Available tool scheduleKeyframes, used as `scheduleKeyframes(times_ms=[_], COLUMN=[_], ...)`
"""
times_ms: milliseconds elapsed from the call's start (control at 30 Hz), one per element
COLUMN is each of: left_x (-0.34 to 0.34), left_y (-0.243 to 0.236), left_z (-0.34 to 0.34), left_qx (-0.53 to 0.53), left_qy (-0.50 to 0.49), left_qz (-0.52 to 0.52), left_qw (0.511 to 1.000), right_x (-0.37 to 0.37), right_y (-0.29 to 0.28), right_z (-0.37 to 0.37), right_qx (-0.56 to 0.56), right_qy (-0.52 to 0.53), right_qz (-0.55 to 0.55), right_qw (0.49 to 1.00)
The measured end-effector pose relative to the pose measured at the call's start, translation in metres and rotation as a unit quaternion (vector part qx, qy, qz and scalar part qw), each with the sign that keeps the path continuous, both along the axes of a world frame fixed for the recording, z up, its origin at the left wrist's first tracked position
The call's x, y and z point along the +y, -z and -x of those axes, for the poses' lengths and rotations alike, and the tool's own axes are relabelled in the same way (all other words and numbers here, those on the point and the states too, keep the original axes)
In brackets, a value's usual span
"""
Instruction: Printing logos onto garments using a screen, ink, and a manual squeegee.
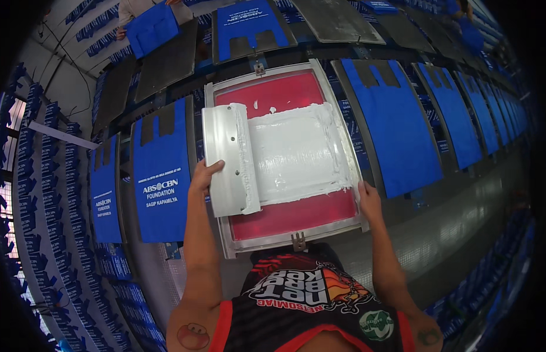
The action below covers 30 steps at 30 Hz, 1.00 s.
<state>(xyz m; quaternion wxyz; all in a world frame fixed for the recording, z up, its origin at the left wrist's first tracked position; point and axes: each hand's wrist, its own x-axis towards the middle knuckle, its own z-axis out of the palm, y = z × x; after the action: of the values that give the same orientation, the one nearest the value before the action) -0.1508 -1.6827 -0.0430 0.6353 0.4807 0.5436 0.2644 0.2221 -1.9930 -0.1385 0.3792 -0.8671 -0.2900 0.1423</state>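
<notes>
A silk-screen frame [335, 88] with pale metal sides lies in front of me, its mesh [296, 218] red at the far and near ends. Thick white ink [296, 152] covers the middle of the mesh and is ridged along its edges. A wide metal squeegee [225, 138] lies along the frame's left side, its right edge caked with ink. My left hand [207, 175] grips the squeegee's outer edge, thumb on top; the fingers beneath are partly hidden. My right hand [368, 199] is closed on the frame's right side near the near corner.
Blue bags lie on dark boards to the left, the nearest a printed bag [162, 176], and to the right, beginning with a plain blue bag [396, 129]. Across from me, another person's hands hold a blue bag [151, 32]. Racks of blue bags [67, 193] line the left side.
</notes>
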Motion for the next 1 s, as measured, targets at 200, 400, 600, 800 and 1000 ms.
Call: scheduleKeyframes(times_ms=[200,400,600,800,1000], left_x=[0.029,0.026,-0.047,-0.083,-0.123], left_y=[-0.089,-0.044,0.028,-0.057,-0.058], left_z=[-0.079,-0.154,-0.106,-0.11,-0.098], left_qx=[0.253,0.398,0.333,0.346,0.378], left_qy=[0.268,0.326,0.257,0.345,0.374], left_qz=[-0.244,-0.555,-0.621,-0.526,-0.423], left_qw=[0.897,0.654,0.661,0.696,0.734], right_x=[-0.041,-0.04,-0.048,-0.047,-0.022], right_y=[-0.084,-0.048,-0.027,-0.025,-0.113], right_z=[0.106,0.168,0.177,0.165,0.101], right_qx=[0.363,0.452,0.4,0.374,0.27], right_qy=[-0.269,-0.207,-0.195,-0.272,-0.404], right_qz=[0.229,0.105,0.073,0.099,0.053], right_qw=[0.862,0.861,0.892,0.881,0.873])
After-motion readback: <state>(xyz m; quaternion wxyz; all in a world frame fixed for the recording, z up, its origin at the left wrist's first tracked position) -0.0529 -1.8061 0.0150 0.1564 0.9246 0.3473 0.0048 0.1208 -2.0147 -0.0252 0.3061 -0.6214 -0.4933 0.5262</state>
